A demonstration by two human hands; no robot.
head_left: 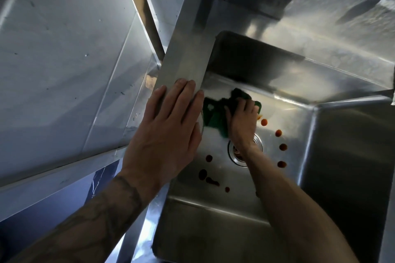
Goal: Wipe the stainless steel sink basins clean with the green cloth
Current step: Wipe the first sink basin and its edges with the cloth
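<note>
2 hands are at the sink (213, 209). The right hand (242, 121) is down on the sink floor, fingers spread on top of the green cloth (213, 113), pressing it flat. The cloth sticks out past the thumb side and the fingertips. The drain (235, 156) sits partly under that wrist. Red spots (283, 146) dot the floor on both sides of that arm. The left hand (168, 128) lies flat on the rim (186, 60), fingers straight, holding nothing.

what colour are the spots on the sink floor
Orange-red to dark red-brown spots around the drain; the head view shows them best.
</note>
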